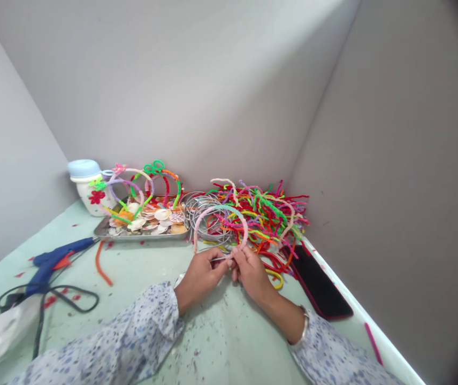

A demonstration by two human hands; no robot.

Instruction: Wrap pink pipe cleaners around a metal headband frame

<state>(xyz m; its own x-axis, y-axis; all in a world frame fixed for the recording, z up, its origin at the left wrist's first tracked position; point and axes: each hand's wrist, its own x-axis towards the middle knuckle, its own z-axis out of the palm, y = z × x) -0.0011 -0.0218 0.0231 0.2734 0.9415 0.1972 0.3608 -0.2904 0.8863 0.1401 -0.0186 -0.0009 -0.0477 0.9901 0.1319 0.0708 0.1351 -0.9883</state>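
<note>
Hoop (246,231) — fuzzy, mostly pink — curving up and away. Pinched near its right end by right hand (253,275), with left hand (200,272) gripping close beside.

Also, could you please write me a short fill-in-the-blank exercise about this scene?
The right hand holds one end of a fuzzy arch whose sides are ____ and whose top is pale blue.
Of the person's two hands, the ____ one is nearer the blue glue gun.
The phone lies with its dark screen facing ____.
The white bottle has a light ____ lid.

Missing words: pink; left; up; blue.
</note>
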